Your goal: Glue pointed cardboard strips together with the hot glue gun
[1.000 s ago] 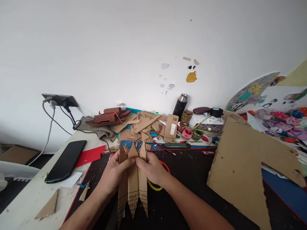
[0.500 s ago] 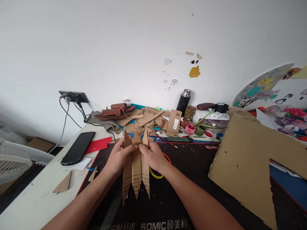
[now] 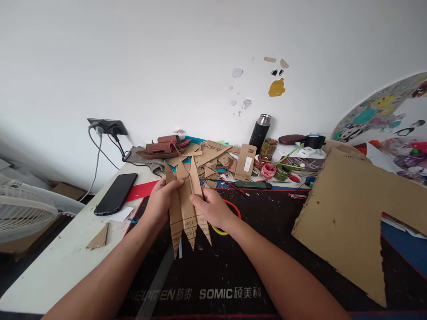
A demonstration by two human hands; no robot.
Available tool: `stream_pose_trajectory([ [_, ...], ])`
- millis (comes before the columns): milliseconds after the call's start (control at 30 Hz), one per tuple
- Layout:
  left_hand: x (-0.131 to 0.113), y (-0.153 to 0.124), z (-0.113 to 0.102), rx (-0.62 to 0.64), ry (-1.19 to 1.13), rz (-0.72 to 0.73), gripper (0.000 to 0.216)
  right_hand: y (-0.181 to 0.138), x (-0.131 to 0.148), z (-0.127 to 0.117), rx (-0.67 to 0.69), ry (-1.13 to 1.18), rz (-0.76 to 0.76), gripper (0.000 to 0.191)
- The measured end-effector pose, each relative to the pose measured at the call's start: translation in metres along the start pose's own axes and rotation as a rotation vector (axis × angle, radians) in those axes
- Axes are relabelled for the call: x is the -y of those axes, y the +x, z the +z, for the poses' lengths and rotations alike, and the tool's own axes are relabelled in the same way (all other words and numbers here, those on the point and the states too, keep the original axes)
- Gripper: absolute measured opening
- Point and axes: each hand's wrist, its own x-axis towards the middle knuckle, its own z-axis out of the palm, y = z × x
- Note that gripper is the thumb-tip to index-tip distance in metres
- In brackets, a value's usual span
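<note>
A folded piece of cardboard (image 3: 187, 209), cut to points at both ends and creased lengthwise into three panels, is held above the black mat (image 3: 230, 262). Along its left side my left hand (image 3: 163, 198) grips it, thumb on the front face near the upper points. My right hand (image 3: 213, 206) pinches the right panel lower down, with the thumb in front. Fingers behind the cardboard are hidden. Printed numbers and lines cross its lower part. Partly behind my right hand lies a red and yellow ring (image 3: 236, 206).
Cardboard scraps (image 3: 213, 155) pile up at the back beside a brown model boat (image 3: 162, 149). A black thermos (image 3: 260, 133), paint jars (image 3: 268, 170) and a green utility knife (image 3: 253, 184) stand or lie nearby. A large cardboard sheet (image 3: 343, 213) is at right, a phone (image 3: 116, 194) at left.
The folded cardboard has moved up in view and tilted slightly. My right hand has slid down along the right panel, away from my left thumb. The camera view has shifted a little.
</note>
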Motion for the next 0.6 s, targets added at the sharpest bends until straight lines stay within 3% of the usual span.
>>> stream_pose_trajectory([
  [100,-0.001,-0.001,0.001,0.027,0.000,-0.023,0.041,0.002,0.000,-0.002,-0.042,0.035,0.017,0.026],
  [267,0.004,-0.005,0.004,0.258,-0.100,-0.125,0.067,0.009,0.001,-0.012,-0.132,0.110,0.031,0.027],
  [400,0.014,-0.006,0.003,0.139,-0.037,-0.145,0.058,0.011,-0.001,-0.016,-0.146,0.037,0.012,0.025],
  [600,0.027,-0.006,-0.004,0.079,0.205,0.024,0.046,0.007,0.001,-0.008,-0.209,-0.206,-0.064,0.024],
])
